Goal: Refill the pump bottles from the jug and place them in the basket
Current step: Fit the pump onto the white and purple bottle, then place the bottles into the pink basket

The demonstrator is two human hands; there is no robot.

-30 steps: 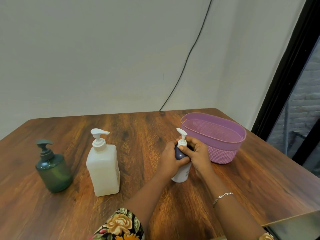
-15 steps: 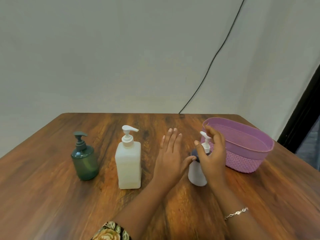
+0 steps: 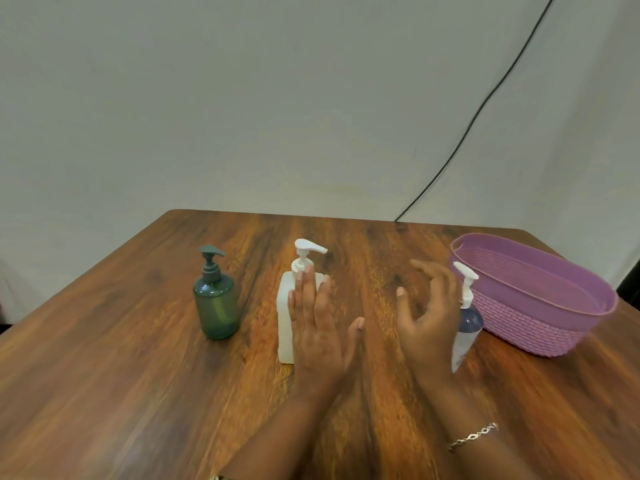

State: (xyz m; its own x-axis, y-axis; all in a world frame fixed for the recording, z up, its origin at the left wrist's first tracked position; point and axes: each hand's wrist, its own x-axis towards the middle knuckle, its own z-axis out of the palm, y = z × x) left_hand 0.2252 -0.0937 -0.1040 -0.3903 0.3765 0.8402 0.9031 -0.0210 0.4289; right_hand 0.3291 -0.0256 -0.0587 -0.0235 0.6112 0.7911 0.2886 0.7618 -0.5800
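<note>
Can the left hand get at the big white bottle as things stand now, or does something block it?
Probably yes. The left hand is open and empty, right in front of the white bottle; nothing shows between them. The green bottle stands apart to its side.

The left hand hides part of the white bottle, the right hand much of the small bottle.
</note>
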